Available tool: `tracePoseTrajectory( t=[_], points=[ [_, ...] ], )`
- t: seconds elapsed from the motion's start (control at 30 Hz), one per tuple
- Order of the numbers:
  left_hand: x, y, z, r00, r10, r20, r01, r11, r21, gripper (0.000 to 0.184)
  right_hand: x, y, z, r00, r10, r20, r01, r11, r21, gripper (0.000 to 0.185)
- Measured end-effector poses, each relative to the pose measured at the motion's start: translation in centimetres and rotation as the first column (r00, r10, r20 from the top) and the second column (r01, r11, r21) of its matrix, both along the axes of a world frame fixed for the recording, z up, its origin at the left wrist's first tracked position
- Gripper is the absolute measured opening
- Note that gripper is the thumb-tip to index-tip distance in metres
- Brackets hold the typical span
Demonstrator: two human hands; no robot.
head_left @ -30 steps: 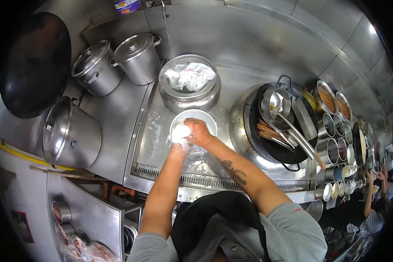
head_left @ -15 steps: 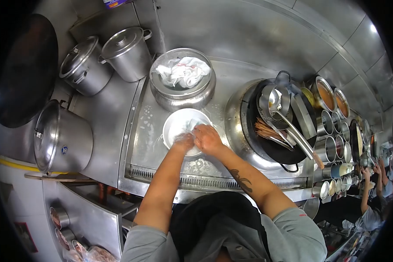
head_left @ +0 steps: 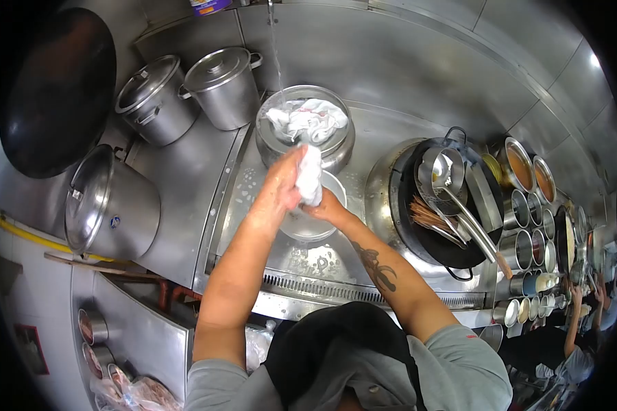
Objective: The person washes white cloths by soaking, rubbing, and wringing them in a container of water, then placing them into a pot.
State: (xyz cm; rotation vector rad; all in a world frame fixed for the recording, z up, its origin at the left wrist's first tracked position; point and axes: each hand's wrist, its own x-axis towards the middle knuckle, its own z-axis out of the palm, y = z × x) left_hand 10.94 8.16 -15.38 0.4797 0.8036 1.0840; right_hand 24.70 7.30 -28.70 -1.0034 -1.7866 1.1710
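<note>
A bunched white cloth (head_left: pixel 310 177) is gripped between my two hands above a white bowl (head_left: pixel 322 236). My left hand (head_left: pixel 283 179) is closed on its left side and upper end. At the lower end of the cloth is my right hand (head_left: pixel 325 207), its fingers wrapped around it and partly hidden. Just beyond my hands stands a round metal pot (head_left: pixel 343 152), with another crumpled white cloth (head_left: pixel 315 118) lying in its top. A thin stream of water (head_left: pixel 275 61) falls into that pot.
To the right, a black wok (head_left: pixel 418 240) holds a ladle (head_left: pixel 437 166), a strainer and a bamboo brush (head_left: pixel 428 214). Several metal containers (head_left: pixel 516 250) line the far right, near other people's arms (head_left: pixel 574 308). Lidded stockpots (head_left: pixel 223 96) stand at the left.
Both hands have lifted the white cloth up and away from the bowl, toward the metal pot. The running stream of water now shows. The whole view has shifted slightly.
</note>
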Motion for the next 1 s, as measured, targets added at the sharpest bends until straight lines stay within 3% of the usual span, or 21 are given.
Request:
tracePoseTrajectory(
  t=[0.03, 0.07, 0.17, 0.23, 0.27, 0.37, 0.43, 0.5, 0.57, 0.63, 0.67, 0.7, 0.77, 0.83, 0.87, 0.97, 1.0],
  points=[
    [-0.4, -0.8, 2.9, 0.998, 0.039, 0.041, -0.042, 0.998, 0.050, 0.023, -0.4, 0.5, -1.4, 0.998, -0.031, 0.061, 0.036, 0.995, -0.088, 0.062],
    [-0.6, -1.7, 6.1, 0.994, 0.075, 0.084, -0.083, 0.992, 0.099, 0.023, -0.7, -0.1, -0.9, 0.978, -0.108, -0.179, 0.088, 0.990, -0.113, 0.046],
    [-3.4, -3.4, 10.4, 0.971, 0.150, 0.184, -0.186, 0.962, 0.200, 0.027, 1.8, 0.7, -0.9, 0.765, -0.172, -0.621, -0.085, 0.928, -0.362, 0.039],
    [-5.3, -5.2, 10.8, 0.951, 0.247, 0.187, -0.284, 0.936, 0.208, 0.032, 3.3, 2.6, -0.4, 0.708, -0.240, -0.664, -0.088, 0.903, -0.421, 0.035],
    [-6.3, -5.3, 9.4, 0.936, 0.288, 0.199, -0.326, 0.925, 0.195, 0.033, 3.8, 3.2, -0.1, 0.677, -0.277, -0.682, -0.088, 0.889, -0.449, 0.035],
    [-7.3, -4.9, 0.6, 0.924, 0.312, 0.221, -0.352, 0.919, 0.175, 0.040, 2.7, 1.4, 6.8, 0.200, -0.427, -0.882, -0.384, 0.794, -0.472, 0.043],
    [-5.7, -5.2, -5.3, 0.933, 0.235, 0.274, -0.267, 0.960, 0.086, 0.043, 0.8, 0.9, 7.5, 0.191, -0.291, -0.937, -0.410, 0.844, -0.346, 0.048],
    [-2.9, -5.1, -9.5, 0.944, 0.190, 0.268, -0.161, 0.979, -0.128, 0.041, -1.4, 1.1, 6.3, 0.195, -0.135, -0.972, -0.457, 0.864, -0.212, 0.048],
    [-0.3, -4.7, -10.7, 0.947, 0.240, 0.212, -0.208, 0.965, -0.161, 0.037, -4.6, -0.9, 6.4, 0.515, -0.482, -0.709, 0.082, 0.851, -0.519, 0.037],
    [1.3, -4.0, -11.8, 0.946, 0.276, 0.170, -0.248, 0.954, -0.171, 0.034, -5.2, -2.5, 6.0, 0.851, -0.207, -0.483, 0.154, 0.977, -0.146, 0.024],
    [0.9, -3.4, -12.3, 0.951, 0.276, 0.143, -0.256, 0.956, -0.141, 0.033, -5.3, -3.1, 6.8, 0.915, -0.091, -0.392, 0.156, 0.978, 0.136, 0.018],
    [0.3, -3.0, -12.7, 0.955, 0.274, 0.117, -0.261, 0.959, -0.113, 0.032, -5.0, -2.9, 6.3, 0.959, -0.053, -0.279, 0.157, 0.917, 0.366, 0.019],
    [-1.5, -2.2, -12.2, 0.963, 0.267, 0.038, -0.263, 0.961, -0.085, 0.029, -3.2, -2.0, 3.8, 0.991, -0.094, 0.094, 0.037, 0.871, 0.490, 0.023],
    [-3.0, -1.1, -10.7, 0.948, 0.280, -0.153, -0.284, 0.959, -0.003, 0.027, -0.1, -0.5, 1.7, 0.939, -0.090, 0.331, -0.062, 0.905, 0.422, 0.035],
    [-3.3, -1.6, -9.1, 0.923, 0.308, -0.231, -0.281, 0.949, 0.141, 0.025, 1.0, -0.1, 1.1, 0.893, -0.077, 0.443, -0.107, 0.921, 0.375, 0.042],
    [-5.0, -0.8, -9.0, 0.940, 0.183, -0.287, -0.189, 0.982, 0.007, 0.024, 2.8, -0.2, 0.3, 0.950, -0.062, 0.305, -0.050, 0.937, 0.346, 0.062],
    [-5.1, -0.7, -9.0, 0.967, 0.132, -0.219, -0.146, 0.988, -0.050, 0.025, 3.2, 0.1, 0.4, 0.954, -0.007, 0.301, -0.080, 0.958, 0.276, 0.073]
  ],
)
